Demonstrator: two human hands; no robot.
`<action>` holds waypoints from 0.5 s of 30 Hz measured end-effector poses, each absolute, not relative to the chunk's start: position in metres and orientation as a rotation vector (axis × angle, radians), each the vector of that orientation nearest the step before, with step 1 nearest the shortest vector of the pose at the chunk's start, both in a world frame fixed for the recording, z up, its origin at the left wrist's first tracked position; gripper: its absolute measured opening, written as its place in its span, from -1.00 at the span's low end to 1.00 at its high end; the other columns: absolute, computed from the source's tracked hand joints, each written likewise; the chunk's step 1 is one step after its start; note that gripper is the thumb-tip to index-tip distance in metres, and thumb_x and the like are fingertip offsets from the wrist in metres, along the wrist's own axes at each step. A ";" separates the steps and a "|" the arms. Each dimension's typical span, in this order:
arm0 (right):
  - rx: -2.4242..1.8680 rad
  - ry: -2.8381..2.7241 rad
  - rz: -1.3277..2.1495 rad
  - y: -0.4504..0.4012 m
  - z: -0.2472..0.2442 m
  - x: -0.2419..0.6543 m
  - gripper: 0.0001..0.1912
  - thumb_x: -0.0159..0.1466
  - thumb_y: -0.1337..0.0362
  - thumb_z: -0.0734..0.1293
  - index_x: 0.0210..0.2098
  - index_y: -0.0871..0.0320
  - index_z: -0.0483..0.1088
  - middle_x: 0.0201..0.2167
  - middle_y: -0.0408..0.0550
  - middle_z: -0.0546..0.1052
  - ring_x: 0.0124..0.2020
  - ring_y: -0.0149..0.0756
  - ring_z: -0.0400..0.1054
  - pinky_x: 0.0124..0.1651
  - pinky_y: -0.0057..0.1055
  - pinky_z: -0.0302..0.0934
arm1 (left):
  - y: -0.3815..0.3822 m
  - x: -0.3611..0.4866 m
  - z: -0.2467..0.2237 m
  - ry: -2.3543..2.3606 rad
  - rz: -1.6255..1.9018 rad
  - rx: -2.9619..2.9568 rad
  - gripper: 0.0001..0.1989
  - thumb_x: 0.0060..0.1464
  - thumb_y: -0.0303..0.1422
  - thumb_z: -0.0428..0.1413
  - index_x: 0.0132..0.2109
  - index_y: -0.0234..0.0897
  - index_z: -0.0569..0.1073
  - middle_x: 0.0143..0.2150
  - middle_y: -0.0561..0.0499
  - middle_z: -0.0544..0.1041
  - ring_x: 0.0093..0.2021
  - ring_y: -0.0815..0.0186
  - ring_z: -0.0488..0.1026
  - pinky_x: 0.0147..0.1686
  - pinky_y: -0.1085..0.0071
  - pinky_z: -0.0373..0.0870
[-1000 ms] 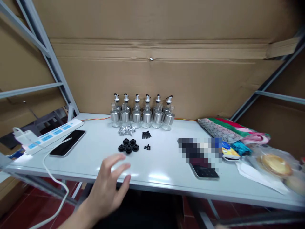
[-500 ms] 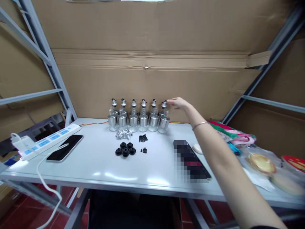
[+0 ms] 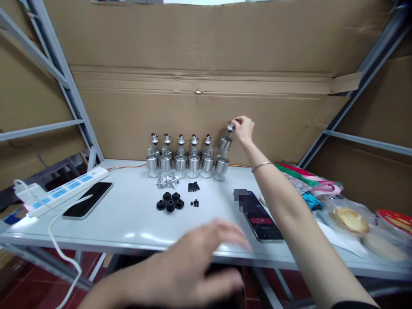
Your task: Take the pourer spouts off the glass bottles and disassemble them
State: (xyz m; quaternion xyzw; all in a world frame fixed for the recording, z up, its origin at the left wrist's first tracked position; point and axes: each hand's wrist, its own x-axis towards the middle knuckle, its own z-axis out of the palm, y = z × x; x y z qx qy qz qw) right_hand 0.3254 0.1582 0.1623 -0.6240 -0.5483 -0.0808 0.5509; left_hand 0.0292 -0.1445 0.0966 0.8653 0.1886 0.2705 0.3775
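Observation:
My right hand (image 3: 244,128) grips the top of a glass dispenser bottle (image 3: 226,140) with a metal sleeve and pourer, lifted above the back row at its right end. Below it stands an uncapped glass bottle (image 3: 221,165), the last of the front row. More bottles with pourers (image 3: 181,139) line the back row, behind the open bottles (image 3: 193,164). My left hand (image 3: 196,262), blurred, hovers over the table's front edge with thumb and fingers apart, holding nothing. Silver spout pieces (image 3: 167,181), black stoppers (image 3: 170,202), black strips (image 3: 193,186) and tiny black caps (image 3: 195,203) lie before the bottles.
At left a power strip (image 3: 74,184) and a phone (image 3: 88,201) lie with a white cable. Another phone (image 3: 265,225) rests under my right forearm. Colourful cloth (image 3: 309,182), a wrapped tart (image 3: 350,219) and a red-lidded tub (image 3: 395,223) crowd the right side. Cardboard (image 3: 257,47) walls the back.
My right hand has closed on the rightmost back bottle's pourer and raised the bottle up and slightly right. My left hand has come into view at the bottom.

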 end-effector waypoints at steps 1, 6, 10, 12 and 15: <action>-1.426 -1.256 -0.244 0.153 0.173 0.325 -0.73 0.29 0.28 0.16 -0.21 0.32 0.42 -0.21 0.11 0.52 -0.20 -0.34 0.37 -0.04 -0.30 0.19 | -0.130 0.036 0.090 0.606 0.884 2.190 -0.68 0.14 -0.32 0.02 0.06 -0.11 0.33 0.06 -0.06 0.40 0.04 0.23 0.38 0.10 0.24 0.32; -0.827 -0.940 -0.609 0.086 0.213 0.292 -0.70 0.40 0.14 -0.06 -0.25 0.13 0.18 -0.30 0.02 0.35 -0.26 -0.33 0.31 -0.11 -0.20 0.24 | -0.097 0.044 0.027 0.968 1.442 1.932 -0.63 0.15 -0.38 0.03 0.09 -0.15 0.18 0.09 -0.10 0.29 0.10 0.23 0.29 0.06 0.23 0.30; -0.638 -0.939 -0.505 0.009 0.200 0.232 -0.81 0.40 0.16 0.00 -0.28 0.09 0.09 -0.37 -0.11 0.23 -0.39 -0.41 0.25 -0.30 -0.36 0.25 | -0.088 0.043 -0.009 1.113 1.507 1.933 -0.50 0.05 -0.33 0.14 0.10 -0.19 0.15 0.12 -0.14 0.23 0.18 0.16 0.21 0.17 0.11 0.17; -0.668 -1.056 -0.284 -0.023 0.176 0.204 -0.82 0.38 0.14 0.05 -0.29 0.07 0.12 -0.38 -0.15 0.23 -0.47 -0.47 0.24 -0.39 -0.43 0.22 | -0.084 0.044 -0.013 1.134 1.530 1.908 -0.41 -0.01 -0.28 0.20 0.12 -0.21 0.14 0.14 -0.16 0.22 0.21 0.12 0.18 0.21 0.08 0.11; -0.710 -1.205 0.252 -0.053 0.132 0.171 -0.84 0.35 0.12 0.13 -0.29 0.06 0.15 -0.44 -0.20 0.26 -0.58 -0.51 0.21 -0.55 -0.50 0.15 | -0.081 0.047 -0.009 0.999 1.475 1.827 -0.22 -0.15 -0.21 0.29 0.17 -0.22 0.11 0.18 -0.18 0.24 0.21 0.09 0.21 0.19 0.12 0.16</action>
